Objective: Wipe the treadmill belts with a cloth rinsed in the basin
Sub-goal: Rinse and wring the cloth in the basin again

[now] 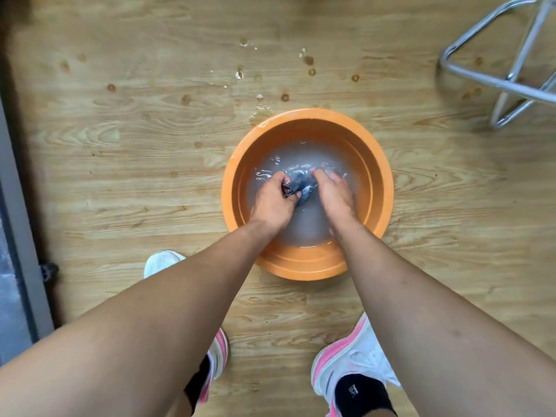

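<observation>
An orange round basin point(301, 263) stands on the wooden floor, partly filled with cloudy water. Both my hands are down in the water at its middle. My left hand point(272, 203) grips a bunched dark grey cloth point(302, 183), fingers curled round its left end. My right hand point(332, 191) holds the cloth's right side, fingertips under the rippling water. Most of the cloth is hidden between the hands. No treadmill belt shows clearly.
Water drops and a small puddle point(260, 111) lie on the floor behind the basin. A chrome tube frame point(508, 82) stands at the top right. A dark and grey edge point(18, 206) runs down the left side. My two shoes stand below the basin.
</observation>
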Demonstrator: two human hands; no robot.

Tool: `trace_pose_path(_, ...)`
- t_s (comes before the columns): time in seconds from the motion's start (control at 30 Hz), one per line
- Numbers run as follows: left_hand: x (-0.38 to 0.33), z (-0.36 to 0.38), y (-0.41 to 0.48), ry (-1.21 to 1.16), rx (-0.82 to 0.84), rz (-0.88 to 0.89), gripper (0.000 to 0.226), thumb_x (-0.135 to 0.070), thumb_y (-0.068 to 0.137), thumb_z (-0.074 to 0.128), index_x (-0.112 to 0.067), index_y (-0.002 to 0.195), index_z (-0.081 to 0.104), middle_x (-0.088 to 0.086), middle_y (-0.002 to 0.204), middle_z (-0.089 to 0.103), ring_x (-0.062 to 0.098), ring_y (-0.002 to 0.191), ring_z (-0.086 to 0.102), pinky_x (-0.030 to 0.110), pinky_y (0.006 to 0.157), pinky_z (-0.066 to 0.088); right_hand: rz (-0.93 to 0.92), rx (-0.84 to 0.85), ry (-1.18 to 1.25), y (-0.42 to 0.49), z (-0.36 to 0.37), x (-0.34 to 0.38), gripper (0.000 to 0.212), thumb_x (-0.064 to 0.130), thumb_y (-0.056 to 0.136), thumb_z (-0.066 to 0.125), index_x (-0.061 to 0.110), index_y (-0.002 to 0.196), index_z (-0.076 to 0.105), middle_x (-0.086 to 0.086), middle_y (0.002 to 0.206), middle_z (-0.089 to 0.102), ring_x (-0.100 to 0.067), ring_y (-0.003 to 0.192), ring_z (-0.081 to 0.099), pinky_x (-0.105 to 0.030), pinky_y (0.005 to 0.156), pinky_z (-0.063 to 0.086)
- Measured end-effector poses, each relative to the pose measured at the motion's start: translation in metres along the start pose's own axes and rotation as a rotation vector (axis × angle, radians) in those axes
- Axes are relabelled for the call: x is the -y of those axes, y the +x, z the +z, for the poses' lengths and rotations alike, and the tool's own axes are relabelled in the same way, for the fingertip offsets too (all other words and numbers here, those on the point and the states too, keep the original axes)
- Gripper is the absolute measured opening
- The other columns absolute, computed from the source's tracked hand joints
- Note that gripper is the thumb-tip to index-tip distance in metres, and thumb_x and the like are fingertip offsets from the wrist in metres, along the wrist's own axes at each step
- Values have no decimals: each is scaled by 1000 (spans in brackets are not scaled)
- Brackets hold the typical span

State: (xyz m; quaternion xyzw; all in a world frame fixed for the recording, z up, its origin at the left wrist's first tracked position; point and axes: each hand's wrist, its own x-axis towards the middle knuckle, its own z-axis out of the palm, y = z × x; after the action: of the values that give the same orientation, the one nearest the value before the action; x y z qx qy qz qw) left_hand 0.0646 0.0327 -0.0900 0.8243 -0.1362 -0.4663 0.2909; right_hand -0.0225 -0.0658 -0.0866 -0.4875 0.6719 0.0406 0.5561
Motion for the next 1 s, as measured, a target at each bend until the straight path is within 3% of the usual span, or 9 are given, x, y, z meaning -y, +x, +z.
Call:
trace_pose_path(0.1,-6,1,-8,-22,-41,89,34,-16,90,77,-29,80,47,2,95,61,18,83,57,30,76,40,-13,204,72,-4,-2,2,35,39,88,83,9,106,77,5,97,76,-5,85,65,-16,80,45)
trace_pose_path(0.2,-8,1,-22,-151,-132,55,38,-6,86,79,-28,77,49,1,87,61,11,67,54,23,70,43,-55,180,7,-5,-8,9,9,18,90,82,16,97,78,5,86,75,-4,75,63,-10,66,47)
trace_pose_path(0.37,-5,-4,-40,-209,-169,1,37,-9,83,85,-25,82,52,-8,71,55,2,56,46,23,64,43,5,224,161,-14,-12,22,10,8,95,75,15,88,77,0,77,74,-7,59,60,-16,54,50)
trace_pose_path(0.5,1,-3,-51,-150,-89,88,24,-17,86,82,-21,92,60,-2,84,64,10,67,56,35,74,53,127,282,397,-22,-14,25,13,0,92,76,10,98,72,-4,86,75,-11,71,69,-18,63,58)
trace_pose_path(0.63,2,-10,-51,-10,-102,232,16,-3,83,61,-16,92,60,-3,99,54,15,88,59,36,85,52,219,323,486,-26,-15,16,18,-8,97,65,8,102,72,-10,96,76,-17,84,75,-23,73,62)
trace_pose_path(0.77,8,-15,-42,-1,-152,178,37,13,78,43,-22,82,56,2,98,64,13,95,60,33,93,50,259,313,507,-31,-13,5,18,-11,96,64,4,103,71,-13,95,74,-19,82,72,-27,74,65)
trace_pose_path(0.87,6,-17,-32,-133,-168,49,26,2,96,57,-23,90,60,-2,93,72,8,87,68,27,83,53,291,295,584,-32,-13,-2,12,-12,92,68,-1,98,70,-13,88,71,-19,77,69,-27,71,65)
trace_pose_path(0.93,2,-15,-28,-197,-83,15,9,-9,96,72,-17,98,70,-4,88,73,-1,74,64,18,75,50,316,280,610,-32,-12,-5,10,-11,92,68,-2,97,70,-14,88,73,-18,77,72,-25,68,64)
trace_pose_path(1.0,0,-12,-27,-223,-10,0,14,-18,91,81,-13,103,77,-3,89,75,-2,71,64,14,74,49,331,274,591,-33,-12,-8,11,-8,96,66,1,98,71,-11,84,76,-15,73,75,-23,65,62)
